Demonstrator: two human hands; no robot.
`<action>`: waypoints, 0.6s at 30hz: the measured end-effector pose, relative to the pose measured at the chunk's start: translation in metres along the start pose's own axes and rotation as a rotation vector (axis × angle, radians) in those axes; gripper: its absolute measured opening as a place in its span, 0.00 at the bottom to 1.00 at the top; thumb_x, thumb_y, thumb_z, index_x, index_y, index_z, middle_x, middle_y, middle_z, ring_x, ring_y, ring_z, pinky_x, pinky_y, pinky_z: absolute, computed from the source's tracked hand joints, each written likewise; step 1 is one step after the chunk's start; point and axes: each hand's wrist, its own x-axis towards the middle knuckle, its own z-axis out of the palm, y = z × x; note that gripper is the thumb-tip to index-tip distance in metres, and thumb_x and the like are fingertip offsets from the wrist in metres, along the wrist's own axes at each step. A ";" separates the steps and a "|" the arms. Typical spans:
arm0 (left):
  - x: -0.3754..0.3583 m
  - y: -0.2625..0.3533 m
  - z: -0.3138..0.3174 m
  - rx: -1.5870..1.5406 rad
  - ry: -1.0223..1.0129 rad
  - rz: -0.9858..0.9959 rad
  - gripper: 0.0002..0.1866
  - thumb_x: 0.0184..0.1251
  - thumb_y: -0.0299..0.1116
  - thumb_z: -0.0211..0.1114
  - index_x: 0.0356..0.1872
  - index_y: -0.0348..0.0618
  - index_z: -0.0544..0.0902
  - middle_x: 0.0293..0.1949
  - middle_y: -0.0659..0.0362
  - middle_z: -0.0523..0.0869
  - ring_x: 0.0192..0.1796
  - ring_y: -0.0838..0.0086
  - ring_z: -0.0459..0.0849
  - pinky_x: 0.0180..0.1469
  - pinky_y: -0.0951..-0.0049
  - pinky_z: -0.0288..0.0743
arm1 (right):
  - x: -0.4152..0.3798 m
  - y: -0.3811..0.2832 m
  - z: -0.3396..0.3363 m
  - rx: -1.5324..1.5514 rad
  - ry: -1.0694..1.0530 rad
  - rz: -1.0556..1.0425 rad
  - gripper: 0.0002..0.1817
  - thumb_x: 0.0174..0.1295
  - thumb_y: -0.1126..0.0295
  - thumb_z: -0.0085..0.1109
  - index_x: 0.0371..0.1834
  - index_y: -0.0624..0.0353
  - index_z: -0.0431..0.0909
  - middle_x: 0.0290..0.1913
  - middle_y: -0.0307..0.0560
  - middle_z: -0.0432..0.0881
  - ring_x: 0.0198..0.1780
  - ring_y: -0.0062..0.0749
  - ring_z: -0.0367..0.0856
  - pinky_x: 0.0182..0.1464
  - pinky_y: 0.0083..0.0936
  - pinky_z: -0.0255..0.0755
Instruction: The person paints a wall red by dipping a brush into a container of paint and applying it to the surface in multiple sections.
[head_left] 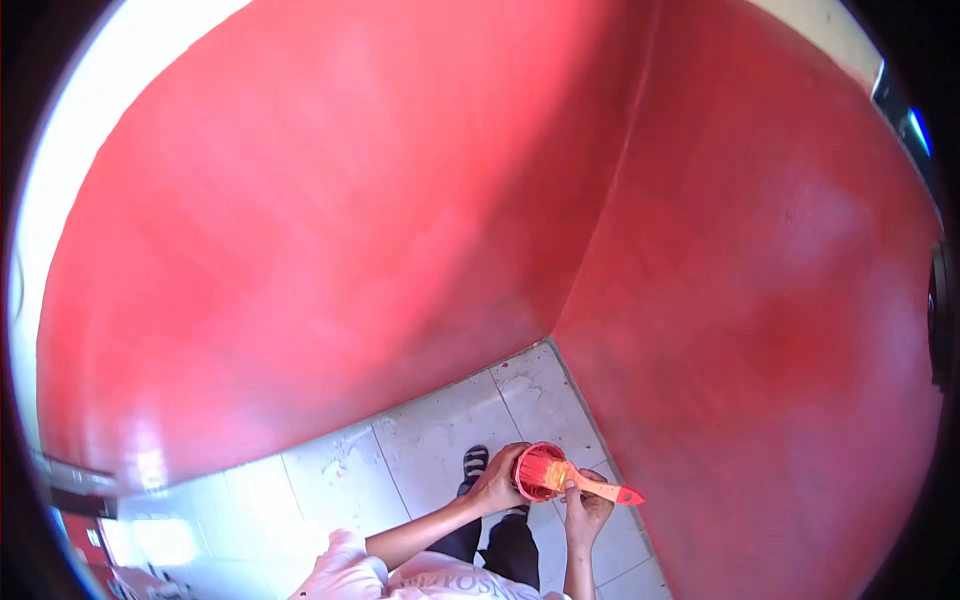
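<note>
My left hand (496, 484) is wrapped round the side of a small cup of red paint (541, 488), held out in front of my body. Its rim and inner wall are smeared red. In my right hand (588, 510) is a paintbrush (604, 489) with a wooden handle and a red tip, pinched between thumb and fingers. The brush lies nearly level, its red-coated bristles over the mouth of the cup and its handle pointing right.
Two red walls (300, 230) (760, 330) meet in a corner ahead. White floor tiles (430, 440) carry small red spots near that corner. My feet in striped sandals (476, 460) stand below the cup. A dark object (938, 310) sits at the far right edge.
</note>
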 end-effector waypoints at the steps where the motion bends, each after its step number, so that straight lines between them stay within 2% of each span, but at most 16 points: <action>1: -0.003 0.005 -0.001 0.001 0.051 0.005 0.43 0.32 0.37 0.85 0.55 0.38 0.74 0.51 0.47 0.80 0.53 0.52 0.80 0.55 0.60 0.75 | -0.001 0.000 0.001 -0.016 -0.017 -0.038 0.15 0.59 0.75 0.66 0.47 0.66 0.74 0.41 0.44 0.80 0.39 0.21 0.79 0.38 0.17 0.74; 2: 0.011 0.051 -0.024 -0.008 -0.003 -0.065 0.40 0.32 0.38 0.85 0.52 0.38 0.76 0.49 0.47 0.81 0.52 0.53 0.80 0.54 0.60 0.76 | -0.003 0.001 -0.002 -0.037 -0.037 -0.061 0.15 0.59 0.75 0.67 0.47 0.66 0.74 0.41 0.44 0.80 0.39 0.21 0.79 0.38 0.17 0.74; 4: -0.005 0.058 -0.025 -0.021 0.133 -0.072 0.37 0.32 0.38 0.84 0.50 0.38 0.78 0.46 0.48 0.82 0.51 0.53 0.81 0.54 0.61 0.75 | -0.005 0.005 -0.004 -0.018 -0.070 -0.074 0.17 0.59 0.72 0.68 0.47 0.66 0.75 0.41 0.44 0.80 0.38 0.21 0.78 0.37 0.17 0.73; 6: -0.020 0.056 -0.024 0.025 0.235 -0.053 0.38 0.32 0.39 0.84 0.50 0.38 0.78 0.46 0.48 0.82 0.50 0.53 0.81 0.55 0.60 0.74 | -0.009 -0.012 -0.004 -0.013 -0.172 -0.042 0.16 0.60 0.73 0.67 0.47 0.66 0.74 0.41 0.44 0.80 0.37 0.21 0.79 0.36 0.17 0.73; 8: -0.035 0.060 -0.021 0.043 0.363 -0.047 0.42 0.31 0.40 0.86 0.53 0.39 0.76 0.49 0.49 0.81 0.53 0.54 0.80 0.58 0.59 0.73 | -0.012 -0.025 -0.003 0.033 -0.262 -0.064 0.15 0.60 0.76 0.66 0.48 0.66 0.74 0.41 0.44 0.81 0.37 0.20 0.79 0.36 0.16 0.74; 12: -0.059 0.078 -0.017 0.106 0.450 -0.123 0.45 0.32 0.40 0.86 0.56 0.39 0.73 0.53 0.49 0.79 0.56 0.55 0.78 0.60 0.60 0.72 | -0.014 -0.023 -0.013 0.062 -0.430 -0.136 0.14 0.60 0.78 0.65 0.48 0.65 0.74 0.43 0.45 0.80 0.38 0.22 0.80 0.37 0.17 0.76; 13: -0.064 0.089 -0.018 0.139 0.473 -0.134 0.45 0.32 0.40 0.86 0.57 0.39 0.72 0.53 0.49 0.78 0.57 0.56 0.78 0.61 0.60 0.72 | -0.016 -0.029 -0.015 0.081 -0.481 -0.096 0.15 0.60 0.78 0.66 0.48 0.64 0.74 0.43 0.46 0.80 0.39 0.22 0.80 0.37 0.17 0.76; 16: -0.079 0.119 -0.021 0.144 0.586 -0.111 0.47 0.32 0.39 0.86 0.58 0.40 0.70 0.54 0.49 0.77 0.58 0.55 0.77 0.61 0.60 0.72 | -0.029 -0.058 -0.012 0.048 -0.586 -0.138 0.14 0.60 0.77 0.64 0.47 0.65 0.73 0.43 0.46 0.80 0.35 0.21 0.81 0.30 0.16 0.78; 18: -0.089 0.116 -0.012 0.143 0.613 -0.161 0.48 0.32 0.39 0.86 0.60 0.39 0.68 0.55 0.48 0.76 0.58 0.55 0.77 0.60 0.60 0.72 | -0.032 -0.064 -0.015 0.024 -0.631 -0.155 0.14 0.61 0.77 0.64 0.47 0.65 0.73 0.42 0.46 0.80 0.35 0.21 0.81 0.30 0.16 0.78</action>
